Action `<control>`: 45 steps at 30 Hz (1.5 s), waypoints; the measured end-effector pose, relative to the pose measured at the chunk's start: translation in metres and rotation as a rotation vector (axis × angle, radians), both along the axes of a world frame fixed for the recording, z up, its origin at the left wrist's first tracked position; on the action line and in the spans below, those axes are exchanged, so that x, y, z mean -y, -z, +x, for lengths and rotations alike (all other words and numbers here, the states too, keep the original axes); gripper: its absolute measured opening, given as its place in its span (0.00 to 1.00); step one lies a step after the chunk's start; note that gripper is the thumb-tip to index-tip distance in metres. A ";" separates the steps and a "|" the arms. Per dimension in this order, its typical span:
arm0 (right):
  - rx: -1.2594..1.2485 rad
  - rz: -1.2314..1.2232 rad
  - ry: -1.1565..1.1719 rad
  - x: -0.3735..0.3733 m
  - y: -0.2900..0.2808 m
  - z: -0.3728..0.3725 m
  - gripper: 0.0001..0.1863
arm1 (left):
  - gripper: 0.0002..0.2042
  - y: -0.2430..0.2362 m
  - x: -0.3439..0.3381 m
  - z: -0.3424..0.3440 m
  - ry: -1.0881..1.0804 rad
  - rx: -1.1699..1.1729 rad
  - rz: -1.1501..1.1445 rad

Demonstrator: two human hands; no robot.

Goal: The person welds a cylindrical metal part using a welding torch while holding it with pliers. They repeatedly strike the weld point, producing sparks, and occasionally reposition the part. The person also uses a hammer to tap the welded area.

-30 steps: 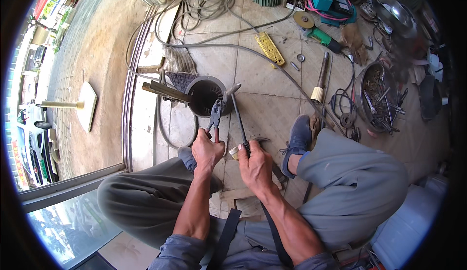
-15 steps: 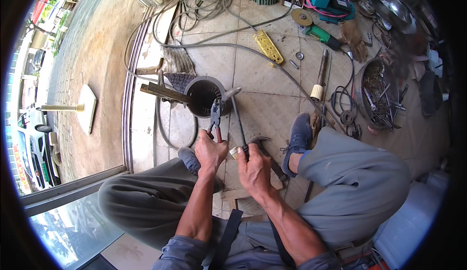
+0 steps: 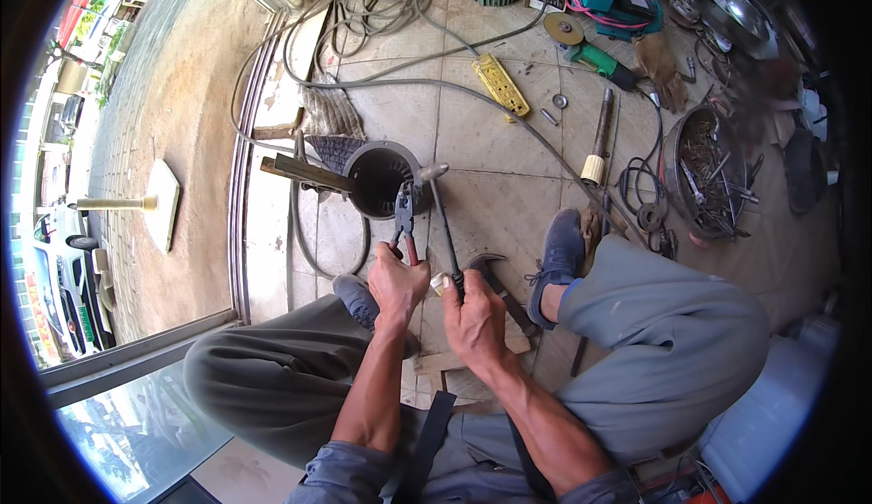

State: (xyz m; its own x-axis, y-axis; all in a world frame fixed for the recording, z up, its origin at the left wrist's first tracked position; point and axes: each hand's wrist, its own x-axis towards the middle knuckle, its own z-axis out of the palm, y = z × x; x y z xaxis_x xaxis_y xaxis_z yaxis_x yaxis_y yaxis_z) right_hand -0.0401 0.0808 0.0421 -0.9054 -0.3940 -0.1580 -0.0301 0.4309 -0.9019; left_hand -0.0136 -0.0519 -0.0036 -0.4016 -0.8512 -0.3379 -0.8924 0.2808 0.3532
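My left hand (image 3: 396, 283) is closed around the red handles of a pair of pliers (image 3: 403, 220). The jaws of the pliers reach the near rim of a dark metal cylinder (image 3: 386, 149), a motor housing by its look, open at the top; what the jaws grip is too small to tell. In my right hand (image 3: 475, 318) is a hammer (image 3: 444, 222), its head close to the right side of the cylinder's rim. A wooden piece (image 3: 307, 173) lies against the cylinder's left side. A claw hammer (image 3: 502, 293) rests on the floor beside my right hand.
A yellow power strip (image 3: 500, 87), a green angle grinder (image 3: 595, 65) and a metal rod (image 3: 599, 132) lie on the tiles. To the right stands a round pan (image 3: 669, 154) of loose tools. Cables (image 3: 363, 23) run across the far floor. My shoes (image 3: 561, 254) flank the work area.
Very little differs. The pliers and my left hand have shifted slightly to the right; the right hand keeps its hold on the hammer, whose head stays near the rim.
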 end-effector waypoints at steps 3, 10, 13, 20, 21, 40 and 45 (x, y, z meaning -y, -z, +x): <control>0.063 0.043 -0.066 -0.003 0.008 0.001 0.10 | 0.22 0.002 0.001 0.005 0.002 0.015 0.023; 0.076 0.063 -0.062 -0.008 0.013 0.001 0.11 | 0.23 0.003 -0.003 0.005 -0.009 0.002 0.016; 0.034 0.040 -0.038 -0.001 0.009 0.001 0.10 | 0.23 0.004 0.004 0.005 0.004 -0.018 0.002; 0.050 0.082 -0.085 -0.003 0.007 0.000 0.09 | 0.22 0.001 -0.001 0.004 0.000 -0.003 0.018; -0.003 0.048 -0.043 0.000 0.004 0.000 0.09 | 0.22 0.005 -0.001 0.005 -0.004 -0.012 0.009; -0.052 -0.029 0.027 0.002 -0.007 -0.017 0.12 | 0.19 0.009 0.026 0.013 0.125 0.017 0.010; 0.126 0.053 -0.093 -0.003 -0.008 -0.024 0.12 | 0.17 0.025 0.053 0.025 0.290 0.042 -0.095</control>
